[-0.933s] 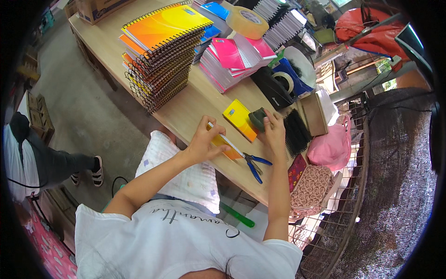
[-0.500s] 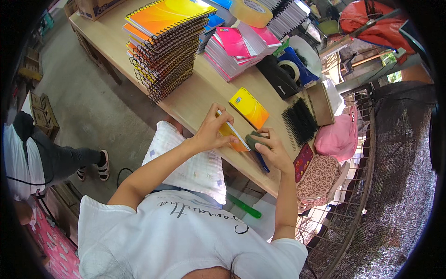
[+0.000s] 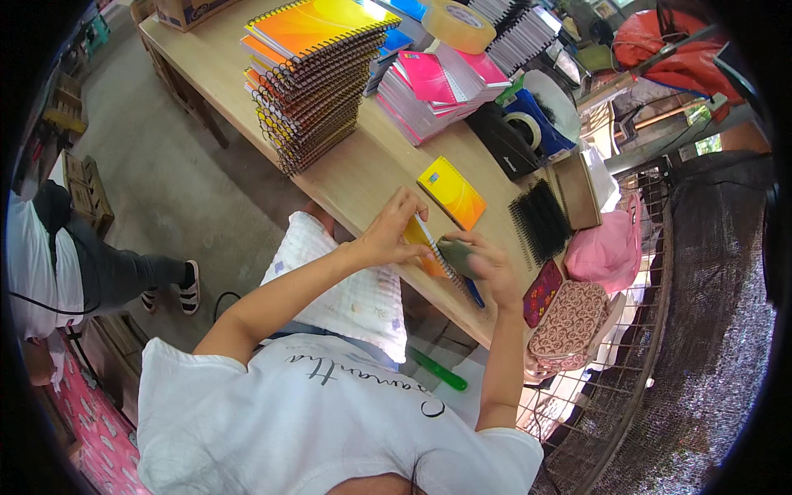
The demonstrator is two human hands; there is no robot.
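Observation:
My left hand (image 3: pixel 391 233) is closed on a small yellow-orange notebook (image 3: pixel 419 239), held tilted at the table's near edge with its page edge up. A spiral coil (image 3: pixel 452 275) runs along its lower right edge. My right hand (image 3: pixel 492 268), partly smeared by motion, grips a dark green object (image 3: pixel 456 256) against that edge; its exact kind is not clear. Just below lies a slim blue thing (image 3: pixel 473 293), partly hidden. Beyond my hands, another small yellow-orange notebook (image 3: pixel 452 192) lies flat on the table.
A tall stack of spiral notebooks (image 3: pixel 318 103) stands at the far left, beside pink notebooks (image 3: pixel 417 107) and a tape roll (image 3: pixel 459 26). Black coils (image 3: pixel 538 221), a pink bag (image 3: pixel 606 249) and a patterned pouch (image 3: pixel 565 320) lie right. A person (image 3: pixel 45 256) is at the left.
The view has shifted slightly. My right hand has moved along the notebook's edge and is now blurred, and more of the coil shows. My left hand keeps its hold.

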